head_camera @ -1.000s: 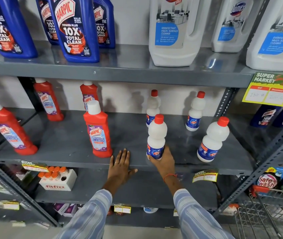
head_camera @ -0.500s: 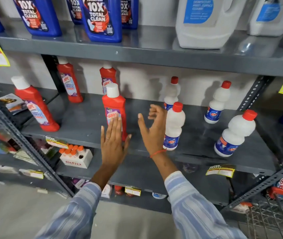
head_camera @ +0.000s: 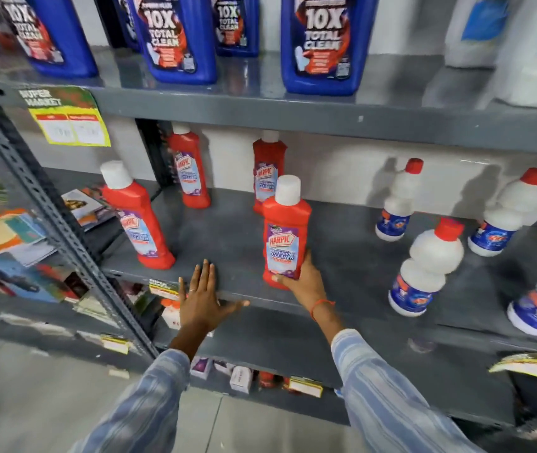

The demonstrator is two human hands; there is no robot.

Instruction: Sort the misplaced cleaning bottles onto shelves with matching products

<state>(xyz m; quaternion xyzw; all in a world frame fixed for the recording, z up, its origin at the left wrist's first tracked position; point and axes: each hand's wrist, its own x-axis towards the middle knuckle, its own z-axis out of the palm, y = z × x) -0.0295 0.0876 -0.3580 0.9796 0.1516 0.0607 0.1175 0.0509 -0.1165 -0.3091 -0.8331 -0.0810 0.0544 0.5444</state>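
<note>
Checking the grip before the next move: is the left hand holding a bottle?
No, the left hand lies flat and open on the shelf edge, while the right hand grips the red Harpic bottle.

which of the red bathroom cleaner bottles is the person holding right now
The front red plastic Harpic bottle with the white cap, nearest the shelf edge: the right hand wraps its base. The other three red bottles stand untouched, further left and back.

Right hand [head_camera: 306, 282]: off white bottle [head_camera: 425, 266], now gripping red Harpic bottle [head_camera: 285, 233]. Left hand [head_camera: 201, 297]: back flat on shelf edge [head_camera: 244, 294].
</note>
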